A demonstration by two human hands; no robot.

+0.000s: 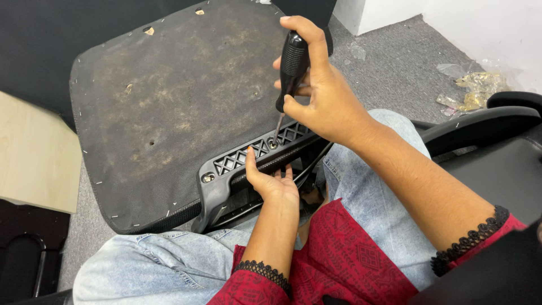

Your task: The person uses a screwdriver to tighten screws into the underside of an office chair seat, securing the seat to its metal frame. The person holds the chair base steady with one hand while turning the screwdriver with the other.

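Observation:
An upturned chair seat (169, 107), covered in dusty black fabric, rests on my lap. A black plastic armrest bracket (248, 158) with a lattice pattern lies along its near edge. My right hand (324, 93) is shut on a black-handled screwdriver (292, 65), held nearly upright with its tip in a screw (273, 144) in the bracket. My left hand (271, 181) grips the bracket's near edge from below, thumb on top. Another screw (208, 178) sits at the bracket's left end.
A black chair armrest (480, 124) is at my right. Crumpled clear plastic wrapping (471, 90) lies on the grey carpet by a white wall. A light wooden panel (34, 158) stands at the left, with a dark object (22, 248) below it.

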